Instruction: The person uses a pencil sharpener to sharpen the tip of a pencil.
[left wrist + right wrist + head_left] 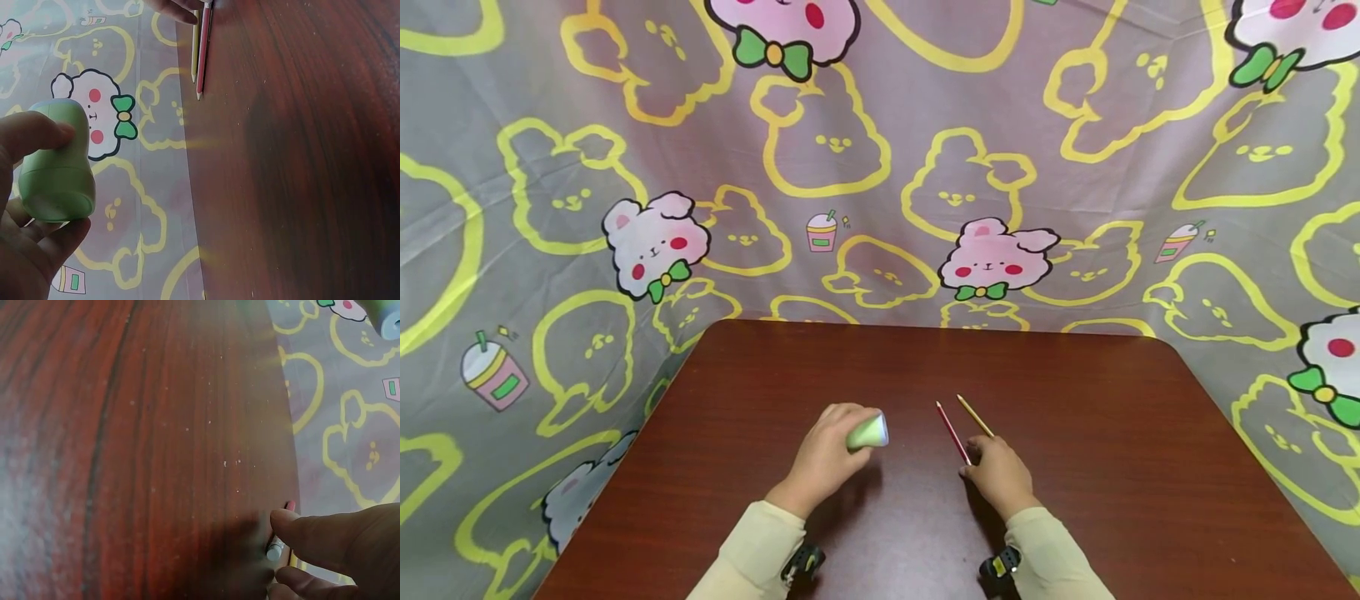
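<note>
My left hand (829,450) grips a light green, waisted cylinder (868,432) with a pale end, holding it above the table. In the left wrist view, thumb and fingers wrap the cylinder (57,159); its exact kind is unclear. My right hand (1000,473) is low at the near end of a red pencil (951,429), pinching it between thumb and fingers. The red pencil's white end (275,551) shows between them in the right wrist view. Beside it lies a yellow pencil (974,414), point facing away, its near end hidden by the right hand.
The dark red-brown wooden table (820,362) has rounded far corners. A grey cloth (887,233) with yellow outlined bears and pink rabbits hangs behind and along both sides. Each wrist wears a small black device, at the left (802,562) and the right (1000,565).
</note>
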A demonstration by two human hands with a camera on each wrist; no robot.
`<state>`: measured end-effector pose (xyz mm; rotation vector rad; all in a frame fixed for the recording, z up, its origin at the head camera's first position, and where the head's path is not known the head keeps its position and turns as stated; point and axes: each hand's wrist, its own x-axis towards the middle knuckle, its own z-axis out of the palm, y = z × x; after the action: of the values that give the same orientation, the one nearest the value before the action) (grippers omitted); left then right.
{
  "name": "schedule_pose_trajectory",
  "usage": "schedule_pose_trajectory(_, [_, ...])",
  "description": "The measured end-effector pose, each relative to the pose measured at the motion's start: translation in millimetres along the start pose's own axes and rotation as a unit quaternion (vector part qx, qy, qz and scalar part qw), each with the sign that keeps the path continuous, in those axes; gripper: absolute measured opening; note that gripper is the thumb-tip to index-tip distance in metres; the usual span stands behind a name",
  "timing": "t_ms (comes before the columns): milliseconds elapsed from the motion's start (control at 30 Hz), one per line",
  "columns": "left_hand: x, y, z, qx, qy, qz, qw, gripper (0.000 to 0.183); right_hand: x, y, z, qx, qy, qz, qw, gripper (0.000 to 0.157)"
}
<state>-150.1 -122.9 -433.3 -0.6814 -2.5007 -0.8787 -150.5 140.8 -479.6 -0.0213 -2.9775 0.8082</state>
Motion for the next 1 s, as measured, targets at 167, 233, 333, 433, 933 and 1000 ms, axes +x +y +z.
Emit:
schedule_pose_trajectory(167, [-0.2, 0.2, 0.2, 0.001, -0.003, -0.003, 1.0, 0.049, -0.4, 0.5, 1.1, 0.005, -0.001, 0.0, 1.0, 0.03])
schedule_pose_trajectory(233, [-0.3, 0.6, 0.0, 0.001, -0.003, -0.005, 1.0, 0.048, -0.6, 0.4, 1.5, 0.005, 0.001, 0.0, 1.0, 0.027])
schedule_pose_trajectory(333, [-0.2, 1.1, -0.6, 0.001, -0.002, -0.008, 1.0, 0.048, -0.4, 0.1, 2.7, 0.002, 0.006, -0.002, 1.0, 0.025])
schedule_pose_trajectory(433, [-0.1, 1.5, -1.0, 0.001, -0.002, -0.01, 0.9999, 0.048, 0.2, -0.5, 3.9, 0.001, 0.013, -0.002, 1.0, 0.025])
schedule_pose_trajectory(933, [-1.3, 2.5, -4.6, -0.003, -0.002, -0.021, 0.9998, 0.048, 1.8, -2.8, 5.4, 0.018, 0.017, 0.009, 1.0, 0.022])
schedule_pose_trajectory(1000, [-2.0, 2.3, -4.6, -0.003, -0.003, -0.022, 0.9997, 0.048, 1.6, -2.6, 6.4, 0.02, 0.016, 0.012, 1.0, 0.022])
